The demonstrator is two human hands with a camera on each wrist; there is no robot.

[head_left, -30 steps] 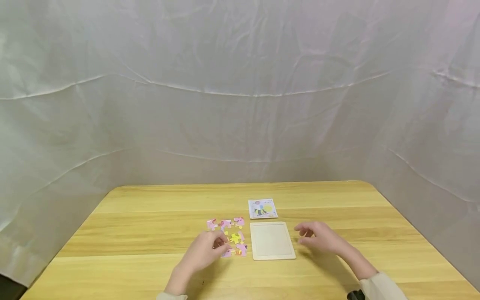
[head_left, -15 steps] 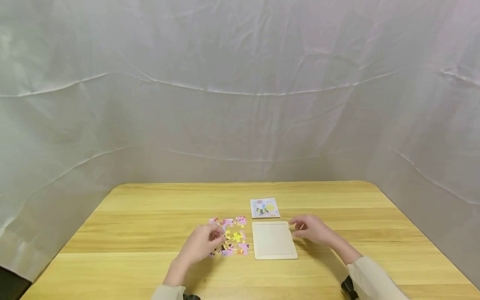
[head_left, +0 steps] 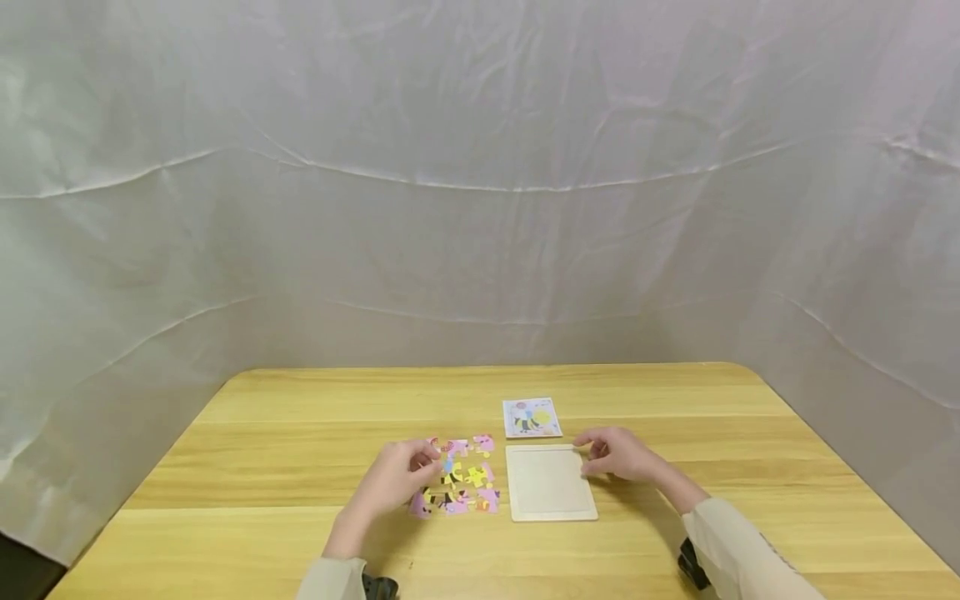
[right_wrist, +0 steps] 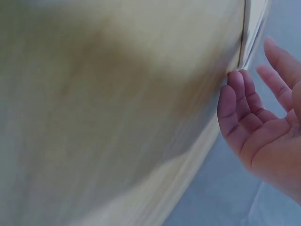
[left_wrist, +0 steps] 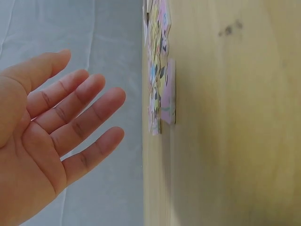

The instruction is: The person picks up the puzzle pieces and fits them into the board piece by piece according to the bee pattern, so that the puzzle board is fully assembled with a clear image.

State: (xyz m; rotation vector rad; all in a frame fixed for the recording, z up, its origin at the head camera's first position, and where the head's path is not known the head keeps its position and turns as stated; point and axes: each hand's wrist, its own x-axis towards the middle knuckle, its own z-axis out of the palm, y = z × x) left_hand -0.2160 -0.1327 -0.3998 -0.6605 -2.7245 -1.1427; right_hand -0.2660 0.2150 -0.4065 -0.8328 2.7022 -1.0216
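Wooden tray (head_left: pixel 552 485) lies between left hand (head_left: pixel 392 478) and right hand (head_left: pixel 620 455), thumbs apart from fingers

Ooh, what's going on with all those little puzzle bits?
A person's left grip is open beside the puzzle pieces, holding none of them. The pieces lie in rough rows on the table. The right grip is at the right edge of the tray and seems to touch it. No pieces are in the tray yet. A bee picture lies just beyond it.
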